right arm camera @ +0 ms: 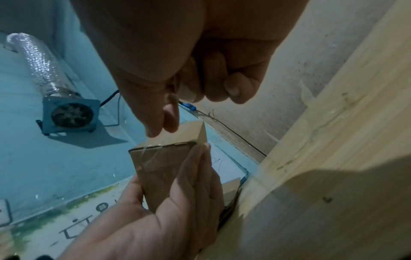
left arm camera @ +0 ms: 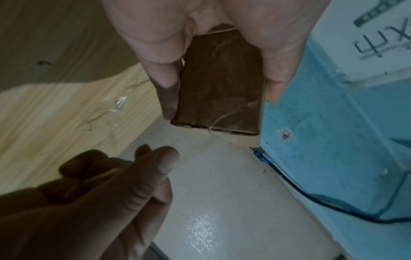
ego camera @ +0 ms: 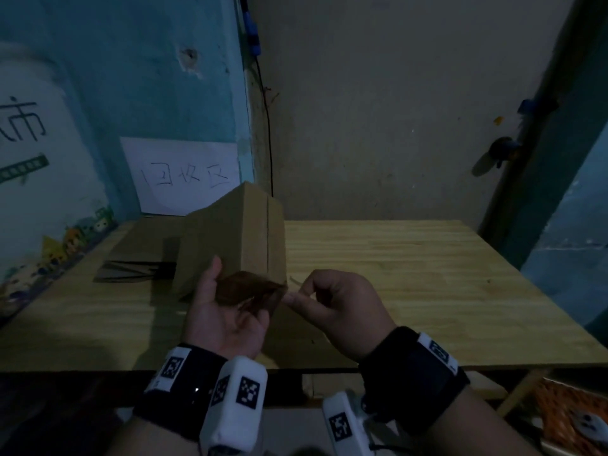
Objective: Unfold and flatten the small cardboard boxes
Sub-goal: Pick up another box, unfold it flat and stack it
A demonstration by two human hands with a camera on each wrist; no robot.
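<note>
My left hand (ego camera: 230,301) grips a small brown cardboard box (ego camera: 237,232) and holds it raised above the table, its near end facing me. In the left wrist view my thumb and fingers clamp the long sides of the box (left arm camera: 220,84). My right hand (ego camera: 289,299) is at the near right corner, thumb and forefinger pinching a thin strip of clear tape (ego camera: 294,281). In the right wrist view those fingertips (right arm camera: 160,130) hover just above the box's end (right arm camera: 160,168), and the tape (right arm camera: 151,149) trails across the edge. A loose tape loop (left arm camera: 222,121) hangs from that end.
The wooden table (ego camera: 411,284) fills the middle. A stack of flattened cardboard (ego camera: 138,255) lies at its back left, below a paper sign (ego camera: 181,176) on the blue wall. Crumpled clear tape (left arm camera: 118,105) lies on the tabletop. An orange thing (ego camera: 569,419) lies below the table's right front corner.
</note>
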